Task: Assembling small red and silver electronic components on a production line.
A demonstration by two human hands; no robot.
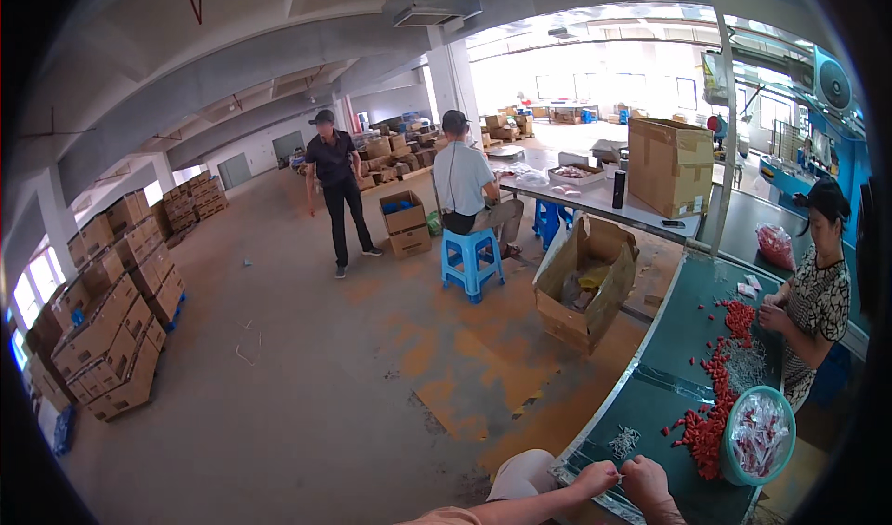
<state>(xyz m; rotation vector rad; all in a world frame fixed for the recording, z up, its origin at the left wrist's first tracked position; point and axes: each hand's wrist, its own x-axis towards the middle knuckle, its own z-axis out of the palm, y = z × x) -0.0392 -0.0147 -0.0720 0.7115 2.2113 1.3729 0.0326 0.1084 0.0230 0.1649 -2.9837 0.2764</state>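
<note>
At the near edge of a green-topped workbench (604, 413), my left hand (595, 479) and my right hand (645, 481) meet with fingers pinched. Whatever they hold between them is too small to make out. Just beyond my hands lies a small heap of grey screw-like pieces (624, 441). To the right spreads a pile of small red parts (708, 432), running away along the bench. A larger grey heap (745, 365) of similar thin pieces lies beside it. Next to the red pile, a round teal basket (790, 432) holds clear plastic bags with red bits inside.
Across the bench at right, a co-worker (818, 293) handles something small. An open carton (581, 316) stands left of the bench. Another person sits on a blue stool (471, 260) by a table; one more stands on the floor. Stacked cartons (121, 311) line the left.
</note>
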